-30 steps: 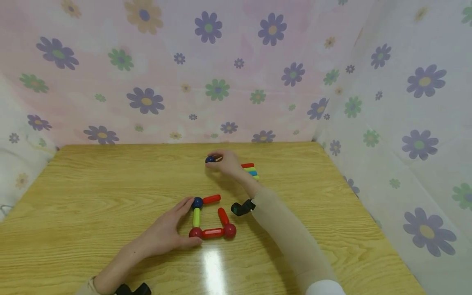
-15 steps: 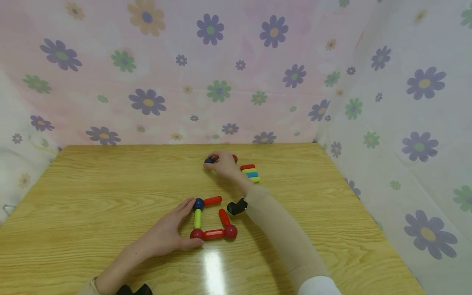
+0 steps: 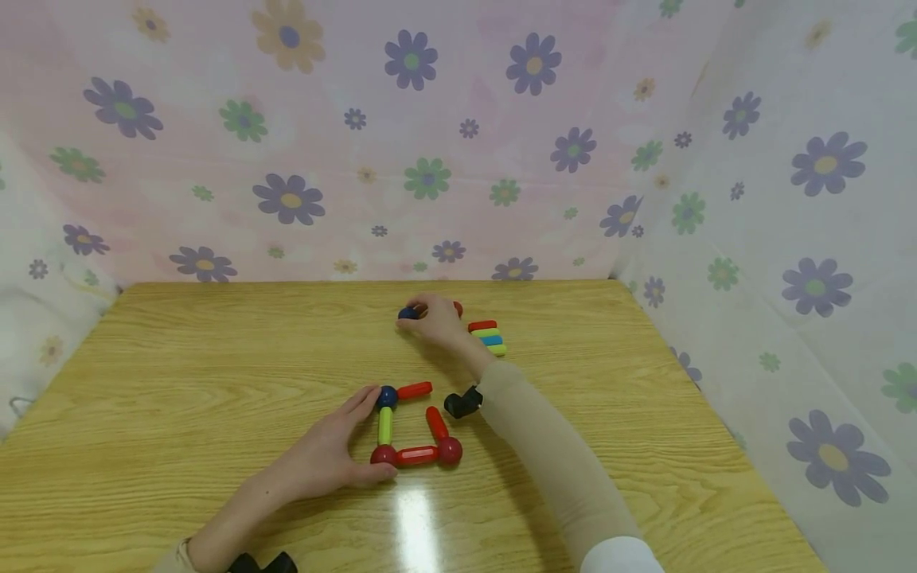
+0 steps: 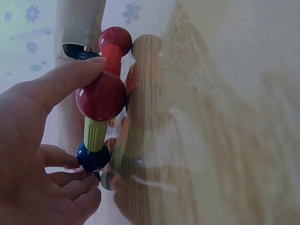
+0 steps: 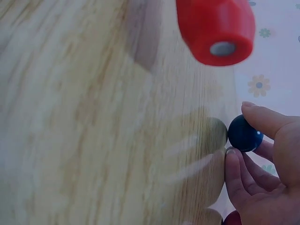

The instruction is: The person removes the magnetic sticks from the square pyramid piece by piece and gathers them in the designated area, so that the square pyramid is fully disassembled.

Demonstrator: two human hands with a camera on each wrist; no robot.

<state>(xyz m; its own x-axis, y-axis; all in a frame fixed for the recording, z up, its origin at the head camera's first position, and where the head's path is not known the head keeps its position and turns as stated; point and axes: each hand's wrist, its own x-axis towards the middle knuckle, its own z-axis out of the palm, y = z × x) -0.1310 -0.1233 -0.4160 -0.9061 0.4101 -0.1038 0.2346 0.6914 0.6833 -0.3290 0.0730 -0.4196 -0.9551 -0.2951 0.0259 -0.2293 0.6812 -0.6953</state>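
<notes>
I can read no text, label, brand, number or sign, neither on the dark blue ball (image 5: pixel 245 133) that my right hand (image 5: pixel 268 176) pinches nor on the ball-and-rod frame (image 3: pixel 417 455) that my left hand (image 3: pixel 333 446) holds. The row of coloured rods (image 3: pixel 490 341) and the black device (image 3: pixel 464 403) at my right wrist show too small in the head view for me to make out any lettering. On the patterned cloth (image 3: pixel 473 87) I see printed flowers, with no letters or digits I can read.
</notes>
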